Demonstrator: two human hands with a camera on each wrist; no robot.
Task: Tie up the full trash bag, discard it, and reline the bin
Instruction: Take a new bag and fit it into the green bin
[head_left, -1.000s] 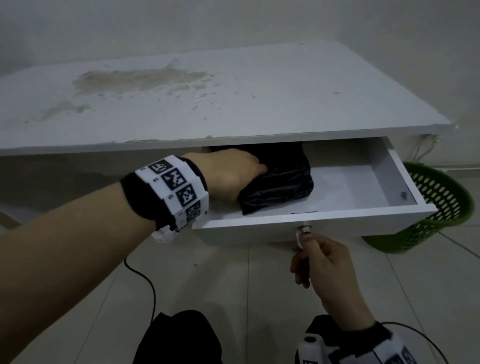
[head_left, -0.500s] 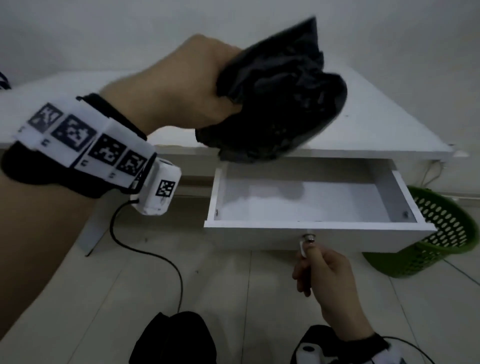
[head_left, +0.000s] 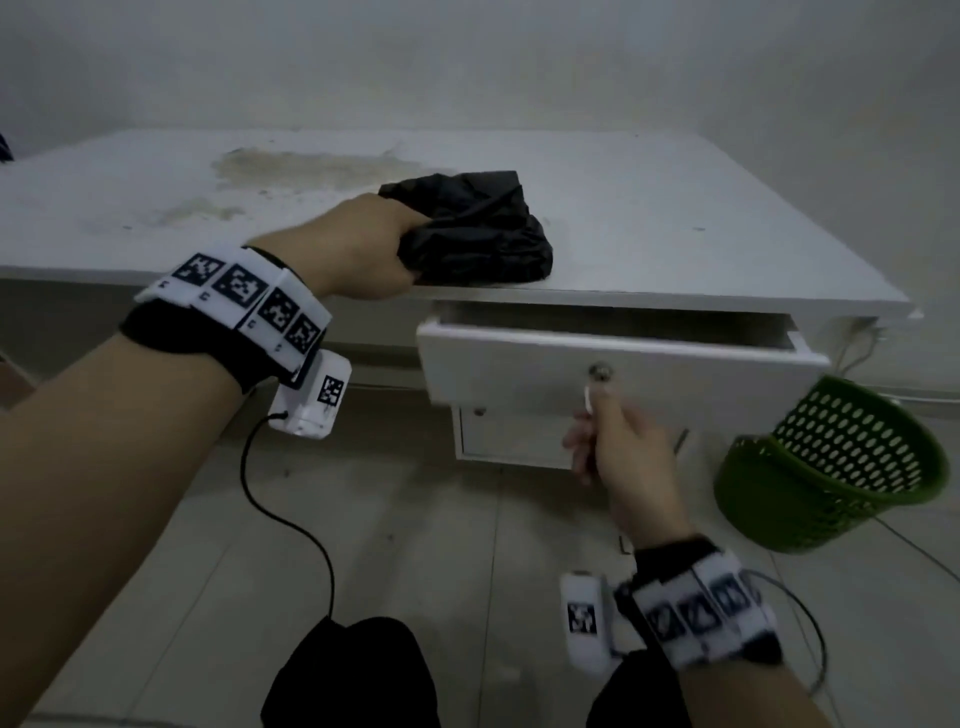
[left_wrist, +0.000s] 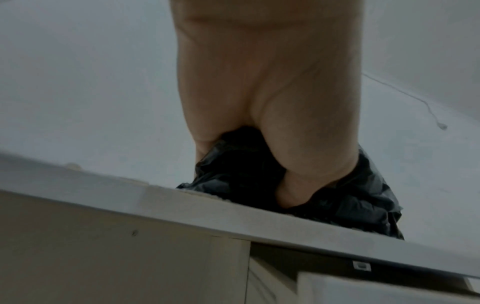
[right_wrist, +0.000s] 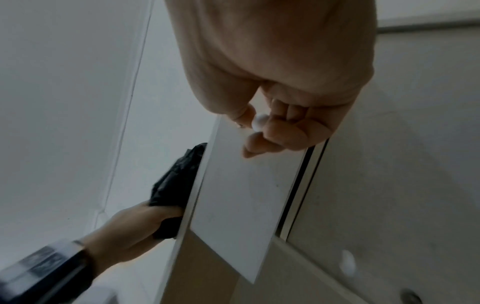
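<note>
The left hand (head_left: 363, 249) has its fingers (left_wrist: 288, 191) curled into the wad of black bags (head_left: 478, 234) on the desk (head_left: 675, 218) front edge at 12 o'clock; light, limp, slippery film, best pinched at 1 loose edge. The right hand (head_left: 618, 441) pinches the drawer knob (head_left: 600, 373), bin (head_left: 831, 467) at 3 o'clock

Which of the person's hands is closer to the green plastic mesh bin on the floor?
Right. The right hand holds the white drawer's knob, just left of the green plastic mesh bin; the left hand grips the black bag on the desk.
</note>
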